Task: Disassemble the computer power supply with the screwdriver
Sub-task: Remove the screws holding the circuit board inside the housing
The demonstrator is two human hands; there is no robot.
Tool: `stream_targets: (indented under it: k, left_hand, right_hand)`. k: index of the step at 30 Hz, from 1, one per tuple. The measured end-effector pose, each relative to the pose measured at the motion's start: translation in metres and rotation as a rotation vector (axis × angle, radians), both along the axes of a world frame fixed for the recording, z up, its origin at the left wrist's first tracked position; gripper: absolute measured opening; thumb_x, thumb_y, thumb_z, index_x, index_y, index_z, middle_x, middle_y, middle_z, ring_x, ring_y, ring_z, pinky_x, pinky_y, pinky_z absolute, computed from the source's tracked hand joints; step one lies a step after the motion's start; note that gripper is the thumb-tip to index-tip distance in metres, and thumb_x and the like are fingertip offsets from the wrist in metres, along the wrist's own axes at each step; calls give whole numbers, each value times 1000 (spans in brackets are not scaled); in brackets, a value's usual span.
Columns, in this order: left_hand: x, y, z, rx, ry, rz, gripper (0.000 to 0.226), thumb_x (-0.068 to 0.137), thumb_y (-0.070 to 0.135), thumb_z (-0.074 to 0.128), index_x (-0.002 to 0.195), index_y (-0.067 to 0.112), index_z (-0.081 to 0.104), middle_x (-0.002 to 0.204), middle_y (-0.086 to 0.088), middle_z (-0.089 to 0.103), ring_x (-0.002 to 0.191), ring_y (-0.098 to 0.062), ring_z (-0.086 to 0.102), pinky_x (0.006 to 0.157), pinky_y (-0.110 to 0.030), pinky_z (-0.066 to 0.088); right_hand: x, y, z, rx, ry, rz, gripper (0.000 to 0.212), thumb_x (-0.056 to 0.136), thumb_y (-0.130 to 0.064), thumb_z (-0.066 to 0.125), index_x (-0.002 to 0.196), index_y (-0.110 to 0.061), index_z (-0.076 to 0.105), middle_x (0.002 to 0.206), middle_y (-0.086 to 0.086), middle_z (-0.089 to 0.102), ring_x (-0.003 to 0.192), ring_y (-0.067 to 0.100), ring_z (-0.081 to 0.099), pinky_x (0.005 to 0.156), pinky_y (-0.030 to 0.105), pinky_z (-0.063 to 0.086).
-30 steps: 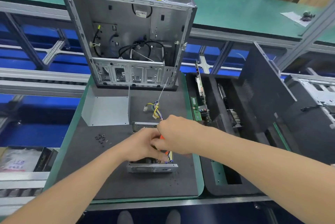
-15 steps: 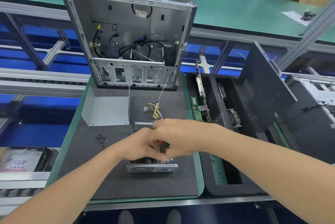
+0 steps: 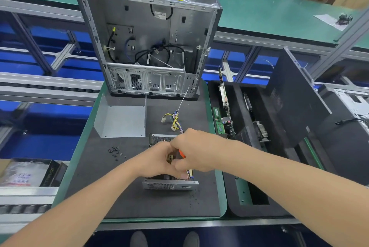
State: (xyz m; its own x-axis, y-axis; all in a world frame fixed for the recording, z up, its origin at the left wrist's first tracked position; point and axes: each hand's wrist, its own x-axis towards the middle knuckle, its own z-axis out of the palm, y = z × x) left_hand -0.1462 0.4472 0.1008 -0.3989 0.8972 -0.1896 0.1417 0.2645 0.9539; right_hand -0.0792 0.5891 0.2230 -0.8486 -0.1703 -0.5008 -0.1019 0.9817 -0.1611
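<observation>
The opened power supply (image 3: pixel 169 184), a silver metal box with a meshed front wall, lies on the dark mat (image 3: pixel 123 192) in the middle. Both hands are over its open top and hide most of its inside. My right hand (image 3: pixel 196 152) grips the orange-handled screwdriver (image 3: pixel 182 154), of which only a bit of handle shows. My left hand (image 3: pixel 155 160) rests on the unit right beside it, fingers curled at the internals; what it holds is hidden. The unit's yellow and purple cable bundle (image 3: pixel 173 120) trails away behind the hands.
An empty computer case (image 3: pixel 147 35) stands upright at the mat's far end. The grey supply cover (image 3: pixel 121 120) lies at the left, loose black screws (image 3: pixel 115 151) near it. A black foam tray (image 3: pixel 247 147) with circuit boards sits to the right.
My right hand has shifted slightly left and turned on the screwdriver. The left hand stays on the power supply.
</observation>
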Motion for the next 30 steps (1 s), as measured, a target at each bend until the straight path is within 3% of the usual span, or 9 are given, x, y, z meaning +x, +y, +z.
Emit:
stream_targets:
  k: [3,6,10,12,14,18,21,25,30]
  left_hand:
    - [-6,-3,1,19,1,-30,15,84,19,87,90,15,73,86,3,73,81,-8,61,78,-24,46]
    - [-10,-4,6,12,13,-54,7,86,20,84,85,18,77,85,11,74,82,-3,63,77,-13,44]
    - [-10,-1,6,-59,46,-43,20,81,27,88,80,10,78,80,-3,75,74,-7,61,73,-25,49]
    - [-8,0,5,-41,43,-31,13,75,31,86,74,21,76,72,3,71,69,-5,57,69,-26,48]
    - [-6,3,6,-1,32,-33,18,74,25,87,71,32,70,66,14,65,66,-2,54,64,-20,46]
    - [-4,4,5,11,-51,-48,28,77,14,92,82,13,65,74,4,63,72,-12,53,68,-31,46]
    - [-4,4,6,2,-55,-47,33,76,15,93,91,3,67,87,-21,67,80,-16,57,77,-40,50]
    - [-11,-3,5,-10,-42,-41,23,80,17,90,90,17,69,84,6,70,81,-9,62,81,-31,51]
    - [-17,-5,14,-50,-32,-80,14,87,14,81,81,27,76,84,15,74,81,-1,66,78,-15,49]
  right_hand:
    - [-4,7,6,-41,-22,90,18,85,-25,73,86,-23,55,72,-6,54,63,22,57,54,33,48]
    - [-6,11,7,-68,-32,189,15,84,-20,74,95,-20,64,82,-7,55,81,26,62,70,47,58]
    - [-3,10,3,-88,-7,286,8,84,-15,70,90,-18,65,93,0,53,85,22,57,70,46,57]
    - [-2,9,2,-99,23,287,6,86,-22,67,89,-17,66,93,1,54,84,20,57,70,44,57]
    - [-2,8,2,-94,86,205,23,90,-41,63,86,-18,63,84,-1,54,80,24,59,68,42,57]
    - [-3,0,-3,111,172,-37,52,96,-66,45,80,-17,50,73,0,38,64,29,46,50,32,33]
    - [-5,-6,-8,61,78,-79,37,98,-44,53,82,-12,56,74,3,44,62,27,52,46,28,30]
    - [-10,-1,1,9,11,55,12,88,-27,66,91,-18,59,73,0,53,57,21,53,47,27,37]
    - [-13,5,5,-52,-13,217,7,83,-19,72,88,-19,67,84,-4,56,78,23,60,57,34,51]
